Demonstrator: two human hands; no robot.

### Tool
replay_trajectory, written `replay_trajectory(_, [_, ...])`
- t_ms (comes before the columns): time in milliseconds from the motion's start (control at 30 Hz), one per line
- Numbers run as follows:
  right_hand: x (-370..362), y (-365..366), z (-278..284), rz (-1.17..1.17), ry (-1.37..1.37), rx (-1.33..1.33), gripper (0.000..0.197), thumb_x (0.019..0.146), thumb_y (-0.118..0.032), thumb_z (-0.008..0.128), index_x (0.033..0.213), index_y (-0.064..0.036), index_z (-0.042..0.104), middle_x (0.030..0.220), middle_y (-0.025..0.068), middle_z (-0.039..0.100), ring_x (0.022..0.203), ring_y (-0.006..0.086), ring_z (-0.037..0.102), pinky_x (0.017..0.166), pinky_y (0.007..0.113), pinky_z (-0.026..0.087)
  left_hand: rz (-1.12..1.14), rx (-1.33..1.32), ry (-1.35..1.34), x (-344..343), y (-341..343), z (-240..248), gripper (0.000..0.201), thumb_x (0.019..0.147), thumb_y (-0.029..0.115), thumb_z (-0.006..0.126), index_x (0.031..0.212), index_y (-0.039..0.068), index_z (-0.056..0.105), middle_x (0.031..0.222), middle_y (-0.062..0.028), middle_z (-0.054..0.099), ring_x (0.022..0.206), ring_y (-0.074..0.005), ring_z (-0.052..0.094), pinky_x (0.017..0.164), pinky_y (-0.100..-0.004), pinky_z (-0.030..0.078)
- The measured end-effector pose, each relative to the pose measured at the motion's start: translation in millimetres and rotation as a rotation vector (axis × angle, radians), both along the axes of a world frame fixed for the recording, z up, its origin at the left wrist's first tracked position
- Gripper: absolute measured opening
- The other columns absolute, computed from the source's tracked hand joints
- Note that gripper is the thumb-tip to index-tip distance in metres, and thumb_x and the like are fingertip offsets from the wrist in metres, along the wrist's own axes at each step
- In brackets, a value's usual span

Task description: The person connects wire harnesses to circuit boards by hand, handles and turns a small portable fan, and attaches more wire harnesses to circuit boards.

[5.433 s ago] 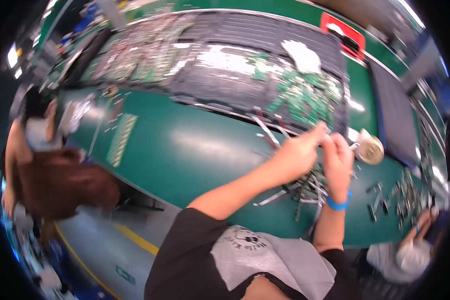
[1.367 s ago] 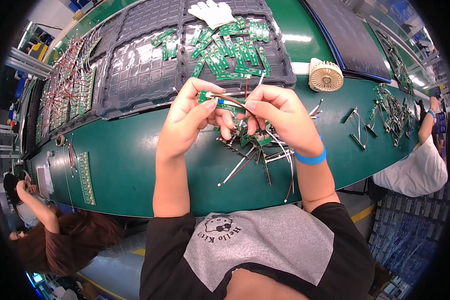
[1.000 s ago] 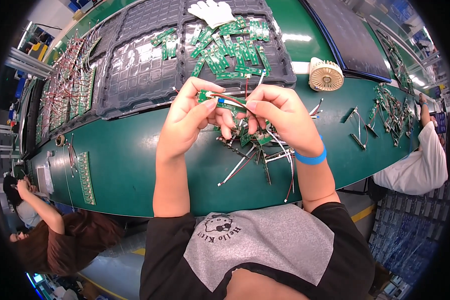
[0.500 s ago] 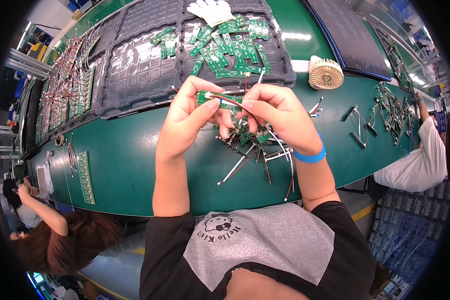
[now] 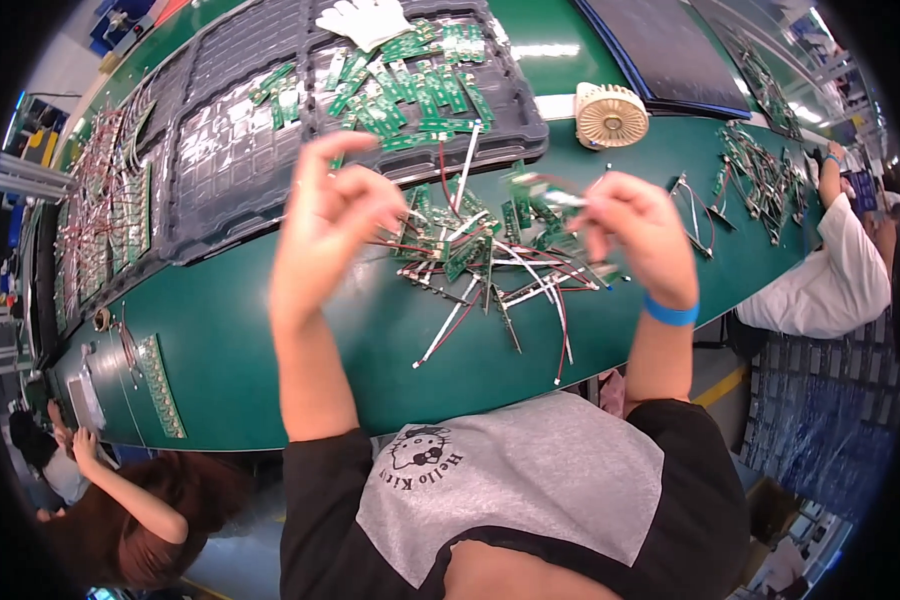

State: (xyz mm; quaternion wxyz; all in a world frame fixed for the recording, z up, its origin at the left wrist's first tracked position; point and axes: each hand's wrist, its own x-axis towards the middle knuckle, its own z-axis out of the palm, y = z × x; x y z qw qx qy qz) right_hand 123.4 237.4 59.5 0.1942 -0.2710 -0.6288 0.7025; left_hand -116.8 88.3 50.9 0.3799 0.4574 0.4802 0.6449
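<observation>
My left hand [image 5: 332,225] is raised over the near edge of the black plastic tray [image 5: 205,215], fingers apart and holding nothing. On the right, my right hand [image 5: 642,232], with a blue band at the wrist, pinches a small green circuit board with wires [image 5: 532,187], smeared by motion. Between the hands, a tangled pile of wired circuit boards [image 5: 460,260] lies on the green table, its white, red and black leads sticking out. Many loose green circuit boards [image 5: 395,95] rest in the tray, beside a white glove [image 5: 362,22].
A cream fan [image 5: 612,117] stands right of the tray. Further right lie more wired boards [image 5: 765,185], near a co-worker's arm [image 5: 831,180]. Wired board panels [image 5: 110,200] fill the left side. A long board strip [image 5: 160,387] lies at the near left, near another person [image 5: 155,510].
My hands have moved apart. The left has let go of the board and opened; the right has carried the wired board to the right. The view has shifted slightly.
</observation>
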Motion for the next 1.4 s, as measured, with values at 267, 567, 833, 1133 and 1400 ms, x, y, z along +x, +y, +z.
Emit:
replay_trajectory(267, [157,96,-63,-0.640,-0.414,0.509,0.018,0.082,-0.016,0.051,0.088,0.0008,0.057,0.087,0.0096,0.061,0.079,0.0149,0.059,0.064,0.022,0.043,0.863,-0.340,0.840,-217,30,-71,0.033,0.081,0.012,0.042,0.112,0.003,0.046,0.106,-0.0168,0.055,0.100,-0.0266,0.052,0.085,-0.0318,0.040])
replay_trajectory(567, [87,13,-59,-0.121,-0.558,0.584,0.015,0.075,-0.014,0.059,0.076,0.0010,0.057,0.061,0.0088,0.056,0.055,0.0137,0.052,0.052,0.027,0.042,0.633,-0.793,1.389,-304,69,-133,0.048,0.085,0.038,0.039,0.130,0.025,0.030,0.132,-0.0179,0.031,0.114,-0.0413,0.036,0.095,-0.0420,0.031])
replay_trajectory(833, [54,-31,-68,0.023,-0.651,0.626,0.023,0.072,-0.021,0.063,0.069,-0.0022,0.050,0.057,0.0087,0.053,0.053,0.0250,0.053,0.048,0.034,0.039,0.695,-0.621,1.345,-277,74,-101,0.028,0.079,0.020,0.048,0.102,0.002,0.047,0.091,-0.0227,0.056,0.085,-0.0394,0.053,0.074,-0.0442,0.041])
replay_trajectory(1133, [40,-33,-76,-0.236,-0.368,0.547,0.016,0.074,-0.010,0.062,0.069,0.0019,0.053,0.061,0.0069,0.049,0.050,0.0122,0.046,0.047,0.025,0.036,0.702,-0.582,1.448,-245,55,-90,0.022,0.073,0.018,0.059,0.079,-0.003,0.056,0.076,-0.0216,0.058,0.073,-0.0356,0.056,0.067,-0.0415,0.043])
replay_trajectory(1400, [8,-22,-44,-0.236,0.140,0.598,0.009,0.070,-0.001,0.060,0.066,0.0011,0.052,0.065,0.0045,0.051,0.055,0.0093,0.044,0.051,0.022,0.035,0.749,-0.540,1.136,-227,22,-62,0.019,0.074,0.021,0.060,0.082,0.004,0.059,0.078,-0.0157,0.061,0.077,-0.0338,0.057,0.066,-0.0391,0.044])
